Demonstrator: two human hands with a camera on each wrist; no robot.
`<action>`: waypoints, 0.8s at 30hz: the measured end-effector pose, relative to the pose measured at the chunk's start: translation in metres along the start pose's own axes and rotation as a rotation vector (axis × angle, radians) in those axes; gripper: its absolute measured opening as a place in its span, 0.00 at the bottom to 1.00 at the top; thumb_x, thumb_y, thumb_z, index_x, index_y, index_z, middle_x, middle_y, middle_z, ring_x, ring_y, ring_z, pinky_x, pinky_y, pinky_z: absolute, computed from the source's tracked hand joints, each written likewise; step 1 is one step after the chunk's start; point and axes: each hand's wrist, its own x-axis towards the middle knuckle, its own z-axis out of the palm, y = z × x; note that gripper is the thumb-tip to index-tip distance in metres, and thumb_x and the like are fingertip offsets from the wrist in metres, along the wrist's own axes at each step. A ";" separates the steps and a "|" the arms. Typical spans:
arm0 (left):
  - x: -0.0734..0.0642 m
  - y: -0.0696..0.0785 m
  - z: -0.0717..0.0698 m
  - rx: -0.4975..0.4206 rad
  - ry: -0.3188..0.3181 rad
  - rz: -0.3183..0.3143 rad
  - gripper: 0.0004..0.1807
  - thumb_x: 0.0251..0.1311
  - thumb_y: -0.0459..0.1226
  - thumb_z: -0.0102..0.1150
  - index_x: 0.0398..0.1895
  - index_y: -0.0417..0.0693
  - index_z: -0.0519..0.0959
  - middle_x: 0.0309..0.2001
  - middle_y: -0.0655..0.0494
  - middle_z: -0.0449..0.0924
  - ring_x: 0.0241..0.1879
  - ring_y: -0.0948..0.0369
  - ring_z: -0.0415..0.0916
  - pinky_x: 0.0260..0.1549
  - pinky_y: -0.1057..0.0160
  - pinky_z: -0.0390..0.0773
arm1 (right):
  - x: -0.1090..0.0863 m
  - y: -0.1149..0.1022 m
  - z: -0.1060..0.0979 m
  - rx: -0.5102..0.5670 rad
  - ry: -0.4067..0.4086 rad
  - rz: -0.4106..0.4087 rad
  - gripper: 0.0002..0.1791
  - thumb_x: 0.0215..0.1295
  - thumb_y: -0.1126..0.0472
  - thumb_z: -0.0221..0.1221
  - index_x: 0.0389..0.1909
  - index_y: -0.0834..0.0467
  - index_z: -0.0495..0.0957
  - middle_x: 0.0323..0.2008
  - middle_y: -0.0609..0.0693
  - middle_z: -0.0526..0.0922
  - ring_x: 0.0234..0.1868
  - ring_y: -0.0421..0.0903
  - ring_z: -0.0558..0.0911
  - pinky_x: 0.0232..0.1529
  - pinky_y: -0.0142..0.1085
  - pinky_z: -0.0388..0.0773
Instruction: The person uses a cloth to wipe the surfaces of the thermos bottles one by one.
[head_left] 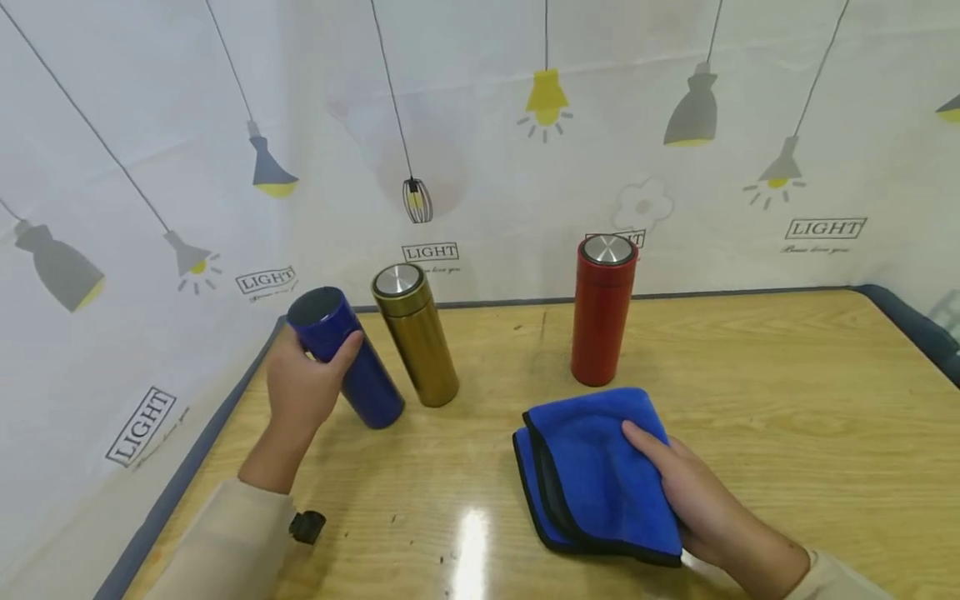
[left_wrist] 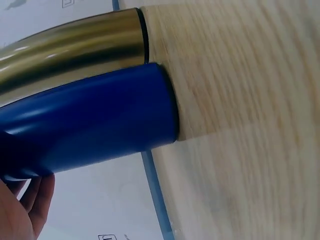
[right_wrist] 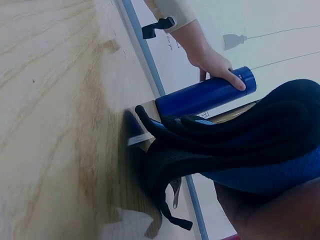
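My left hand (head_left: 306,379) grips a blue thermos flask (head_left: 372,385) near its top, thumb on the near side. The flask stands on the table next to a gold thermos flask (head_left: 422,354); in the left wrist view the blue flask (left_wrist: 100,120) overlaps the gold one (left_wrist: 100,45). In my right hand (head_left: 697,492) is a folded blue cloth (head_left: 600,475) with black edging, pinched with the thumb on top and the other fingers hidden beneath. The right wrist view shows the cloth's folded layers (right_wrist: 240,135) hanging above the table.
A red thermos flask (head_left: 603,317) with a silver lid top stands at the back, beyond the cloth. The wooden table (head_left: 787,417) is bordered by a dark edge. Behind it hangs a white sheet (head_left: 480,125) printed with lamps. A black strap end (head_left: 307,527) juts from my left sleeve.
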 end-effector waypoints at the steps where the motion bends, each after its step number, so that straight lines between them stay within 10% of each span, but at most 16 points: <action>1: 0.001 0.001 0.001 0.009 -0.004 -0.012 0.34 0.56 0.58 0.67 0.54 0.41 0.75 0.44 0.40 0.84 0.44 0.44 0.83 0.42 0.42 0.79 | 0.000 -0.001 0.000 -0.002 0.001 -0.002 0.31 0.79 0.38 0.40 0.70 0.54 0.54 0.52 0.48 0.79 0.53 0.46 0.81 0.54 0.43 0.81; 14: -0.006 0.022 -0.002 -0.248 -0.140 -0.176 0.52 0.58 0.50 0.69 0.78 0.56 0.45 0.71 0.43 0.61 0.71 0.48 0.61 0.70 0.40 0.61 | -0.007 -0.007 0.000 -0.018 0.050 -0.038 0.29 0.79 0.38 0.39 0.67 0.53 0.57 0.49 0.47 0.80 0.50 0.46 0.81 0.52 0.44 0.82; 17: -0.013 0.030 -0.003 -0.255 0.059 -0.064 0.50 0.57 0.44 0.69 0.78 0.54 0.49 0.72 0.47 0.58 0.72 0.55 0.55 0.71 0.48 0.56 | -0.009 -0.013 0.000 -0.010 0.117 -0.061 0.29 0.78 0.37 0.40 0.67 0.52 0.57 0.49 0.45 0.79 0.50 0.46 0.81 0.52 0.44 0.82; 21: -0.026 0.049 0.002 -0.280 0.406 0.241 0.32 0.53 0.38 0.67 0.61 0.39 0.71 0.60 0.42 0.70 0.62 0.57 0.61 0.59 0.60 0.58 | -0.010 -0.018 -0.001 0.019 0.217 -0.096 0.31 0.77 0.35 0.41 0.70 0.50 0.54 0.50 0.42 0.78 0.51 0.43 0.81 0.52 0.41 0.81; 24: -0.036 0.072 0.012 -0.321 0.473 0.491 0.20 0.51 0.37 0.63 0.46 0.32 0.78 0.47 0.36 0.77 0.52 0.50 0.69 0.55 0.63 0.61 | -0.010 -0.019 -0.006 0.031 0.261 -0.148 0.30 0.77 0.35 0.40 0.69 0.47 0.54 0.53 0.39 0.76 0.52 0.40 0.80 0.53 0.38 0.80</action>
